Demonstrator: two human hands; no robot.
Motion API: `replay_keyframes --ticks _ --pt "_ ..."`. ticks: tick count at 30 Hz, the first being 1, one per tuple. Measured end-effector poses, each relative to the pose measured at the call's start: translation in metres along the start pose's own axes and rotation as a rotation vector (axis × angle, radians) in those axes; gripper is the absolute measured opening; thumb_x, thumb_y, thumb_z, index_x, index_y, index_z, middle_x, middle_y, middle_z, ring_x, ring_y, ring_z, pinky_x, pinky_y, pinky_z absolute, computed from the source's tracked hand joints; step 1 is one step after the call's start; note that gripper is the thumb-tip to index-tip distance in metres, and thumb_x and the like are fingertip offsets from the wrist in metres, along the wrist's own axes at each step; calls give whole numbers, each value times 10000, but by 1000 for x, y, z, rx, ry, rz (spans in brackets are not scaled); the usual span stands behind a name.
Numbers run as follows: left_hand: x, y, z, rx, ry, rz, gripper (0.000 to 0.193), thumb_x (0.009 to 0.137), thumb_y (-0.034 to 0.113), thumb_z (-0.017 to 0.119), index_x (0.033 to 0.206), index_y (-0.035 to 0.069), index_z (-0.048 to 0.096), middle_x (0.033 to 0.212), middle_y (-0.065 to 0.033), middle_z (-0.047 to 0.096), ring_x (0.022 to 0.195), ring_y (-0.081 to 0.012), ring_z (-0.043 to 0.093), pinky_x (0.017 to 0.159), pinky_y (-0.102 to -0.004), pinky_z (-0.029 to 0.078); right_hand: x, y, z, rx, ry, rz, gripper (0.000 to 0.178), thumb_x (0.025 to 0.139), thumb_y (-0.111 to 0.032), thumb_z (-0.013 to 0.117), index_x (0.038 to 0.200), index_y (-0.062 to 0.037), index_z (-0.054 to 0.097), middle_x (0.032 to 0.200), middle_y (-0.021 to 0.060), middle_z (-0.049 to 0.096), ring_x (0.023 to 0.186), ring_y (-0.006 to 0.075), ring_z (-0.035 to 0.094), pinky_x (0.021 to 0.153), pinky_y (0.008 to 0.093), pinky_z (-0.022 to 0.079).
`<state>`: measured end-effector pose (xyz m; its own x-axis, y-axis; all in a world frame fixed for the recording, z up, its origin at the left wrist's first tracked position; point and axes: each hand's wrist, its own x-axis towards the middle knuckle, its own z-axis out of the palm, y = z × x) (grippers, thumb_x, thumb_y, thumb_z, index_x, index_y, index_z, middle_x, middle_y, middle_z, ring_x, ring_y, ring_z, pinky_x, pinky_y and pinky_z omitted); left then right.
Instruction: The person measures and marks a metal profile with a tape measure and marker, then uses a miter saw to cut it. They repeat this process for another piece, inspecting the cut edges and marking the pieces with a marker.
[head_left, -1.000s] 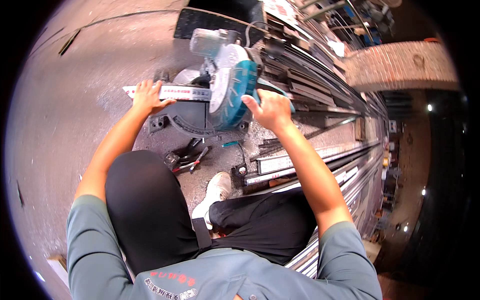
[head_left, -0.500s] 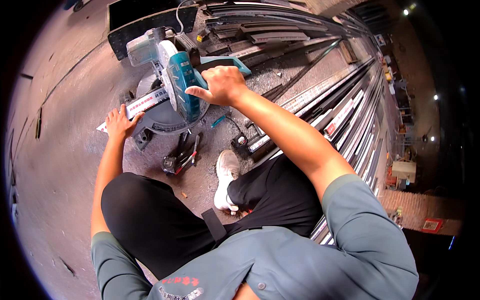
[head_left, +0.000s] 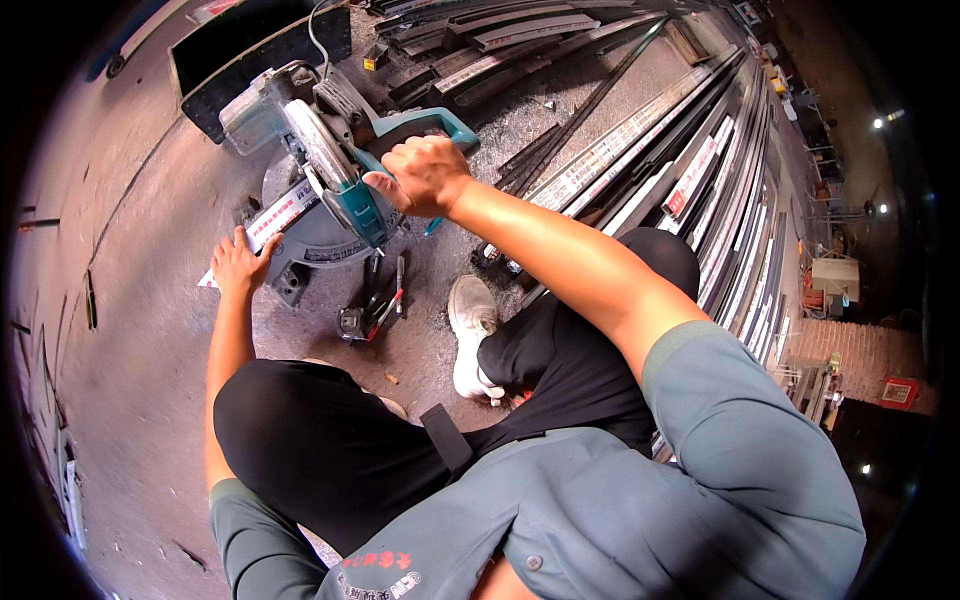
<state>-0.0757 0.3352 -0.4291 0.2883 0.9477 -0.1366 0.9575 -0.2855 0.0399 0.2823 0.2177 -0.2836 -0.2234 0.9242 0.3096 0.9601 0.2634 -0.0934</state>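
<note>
A teal and grey mitre saw (head_left: 323, 145) stands on the floor in front of me. My right hand (head_left: 425, 175) is wrapped around its teal handle (head_left: 440, 122), with the thumb lying along the near side. A white profile strip (head_left: 280, 217) with red print lies across the saw's round base (head_left: 335, 243), under the saw head. My left hand (head_left: 243, 262) holds the strip near its left end, fingers over the top and thumb toward the saw. Where the blade meets the strip is hidden by the saw head.
A tape measure (head_left: 352, 322) and pen-like tools (head_left: 400, 285) lie on the floor between the saw and my shoe (head_left: 472, 330). Long metal profiles (head_left: 690, 190) are stacked at the right, with more at the back. A black bin (head_left: 250, 60) stands behind the saw.
The saw head has come down under my right hand, and its teal guard has swung back, showing less of itself. My left hand stays on the strip. The whole view has shifted slightly.
</note>
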Motion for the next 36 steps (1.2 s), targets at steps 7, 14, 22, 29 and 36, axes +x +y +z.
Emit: replay_keyframes --ticks 7,14,22,29,36 --pt "2 -4 6 -2 26 8 1054 863 909 479 1494 65 517 1299 -242 625 1249 -420 581 1073 -527 432 -13 -2 17 41 116 -1 427 1023 -396 557 726 -121 691 768 98 715 777 310 712 715 436 545" --pt "5 -3 6 16 11 5 1054 861 916 470 1499 78 517 1282 -250 642 1250 -424 585 1075 -538 427 -32 -2 32 51 152 -7 305 974 -311 590 747 -119 658 781 81 678 774 293 671 724 426 513" --pt "8 -5 7 34 2 12 1068 863 919 459 1521 80 502 1323 -263 632 1289 -433 570 1104 -546 404 -42 -3 46 4 171 -5 313 963 -334 576 736 -144 682 793 72 700 791 275 676 738 413 508" --pt "10 -4 7 44 -35 4 1070 860 923 458 1529 89 492 1342 -269 623 1304 -449 560 1112 -553 403 -56 -3 57 12 132 24 287 955 -331 579 782 -146 713 820 62 701 818 265 670 759 420 498" --pt "6 -4 4 43 -41 -6 1071 856 922 473 1536 94 485 1341 -281 618 1299 -458 564 1107 -557 408 -62 -11 59 24 107 59 277 960 -340 591 849 -127 729 930 56 693 939 270 630 803 432 464"
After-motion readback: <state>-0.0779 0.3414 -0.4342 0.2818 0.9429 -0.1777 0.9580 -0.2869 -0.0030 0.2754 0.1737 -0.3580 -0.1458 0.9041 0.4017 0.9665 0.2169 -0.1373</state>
